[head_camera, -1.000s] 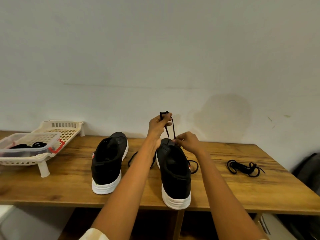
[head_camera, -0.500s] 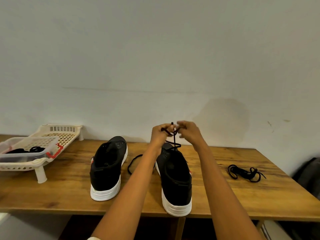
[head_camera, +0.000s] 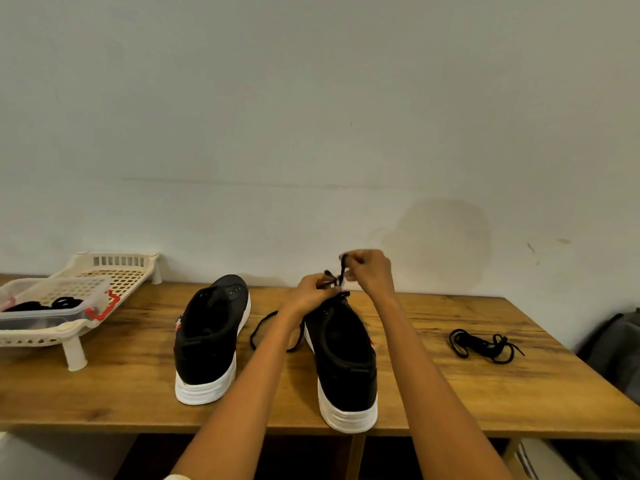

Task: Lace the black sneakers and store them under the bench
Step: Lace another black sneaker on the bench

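Two black sneakers with white soles stand on the wooden bench (head_camera: pixel 450 386), heels toward me. The left sneaker (head_camera: pixel 209 337) has no lace in it. Over the toe end of the right sneaker (head_camera: pixel 343 362), my left hand (head_camera: pixel 311 289) and my right hand (head_camera: pixel 369 271) both pinch the black lace (head_camera: pixel 337 277) threaded in that shoe. The lace ends cross between my fingers. A slack loop of the same lace lies on the bench between the shoes. A second black lace (head_camera: pixel 485 344) lies bundled to the right.
A cream plastic rack (head_camera: pixel 104 271) on short legs sits at the bench's far left, carrying a clear container (head_camera: pixel 52 306) with black laces inside. A dark bag (head_camera: pixel 616 344) rests right of the bench. The wall runs close behind the bench.
My hands came together above the shoe's toe end. The left hand dropped from its raised pull and the right hand rose, now holding the lace ends crossed.
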Demonstrator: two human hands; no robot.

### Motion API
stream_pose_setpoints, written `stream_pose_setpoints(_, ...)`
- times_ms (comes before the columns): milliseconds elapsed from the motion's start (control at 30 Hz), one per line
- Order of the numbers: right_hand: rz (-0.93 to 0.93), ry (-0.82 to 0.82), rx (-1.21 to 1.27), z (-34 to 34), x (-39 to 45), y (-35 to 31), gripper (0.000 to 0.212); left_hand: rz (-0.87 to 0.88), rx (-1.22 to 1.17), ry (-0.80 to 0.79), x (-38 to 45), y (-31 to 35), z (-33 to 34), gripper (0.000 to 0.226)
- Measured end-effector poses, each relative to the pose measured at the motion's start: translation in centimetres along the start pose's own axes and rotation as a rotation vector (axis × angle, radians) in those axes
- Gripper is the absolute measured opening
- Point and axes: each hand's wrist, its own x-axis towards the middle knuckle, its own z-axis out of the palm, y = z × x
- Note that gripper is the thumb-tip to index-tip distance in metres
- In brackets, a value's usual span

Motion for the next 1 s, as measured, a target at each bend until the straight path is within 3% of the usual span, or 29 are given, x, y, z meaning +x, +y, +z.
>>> stream_pose_setpoints(133,0.007,0.156,0.313,-1.1,0.6,-2.7,0.016,-0.062,0.304,0.013,0.8,-0.5,-0.5,0.023)
stream_pose_setpoints(200,0.024,0.202,0.309,-1.6,1.1,-2.9,0.018,-0.109,0.634,0.048,0.7,-0.5,-0.8,0.034)
stream_pose_setpoints(267,0.11,0.209,0.251,-1.7,0.9,-1.8,0.022,-0.149,0.715,0.11,0.9,-0.6,-1.4,0.04)
stream_pose_setpoints(367,0.294,0.107,0.137,-1.7,0.1,1.2,0.026,-0.233,0.135,0.066,0.7,1.1,-1.9,0.032)
stream_pose_setpoints(433,0.319,-0.117,0.032,-1.7,-0.3,2.4,0.03,-0.215,-0.224,0.107,0.3,2.8,-2.1,0.027)
stream_pose_setpoints(500,0.264,-0.395,-0.025,-1.6,-0.5,2.5,0.035,-0.111,-0.459,0.136,0.2,4.0,-2.2,0.028)
stream_pose_setpoints(567,0.197,-0.563,-0.063,-1.1,-0.7,2.2,0.036,0.011,-0.634,0.101,-0.2,4.9,-2.2,0.028)
stream_pose_setpoints(700,0.067,-0.527,-0.234,0.4,-1.0,2.3,0.024,0.15,-0.772,-0.032,-0.6,5.8,-2.1,0.03)
stream_pose_setpoints(800,0.035,-0.411,-0.247,1.0,-1.1,2.3,0.019,0.139,-0.618,-0.036,-0.5,4.9,-1.9,0.023)
stream_pose_setpoints(900,0.047,-0.293,-0.182,1.4,-0.8,1.8,0.012,0.059,-0.169,0.025,0.0,1.9,-1.7,0.028)
stream_pose_setpoints(1000,0.09,-0.164,-0.055,1.8,-0.7,1.4,0.02,0.018,0.128,-0.112,0.4,-1.1,-1.7,0.024)
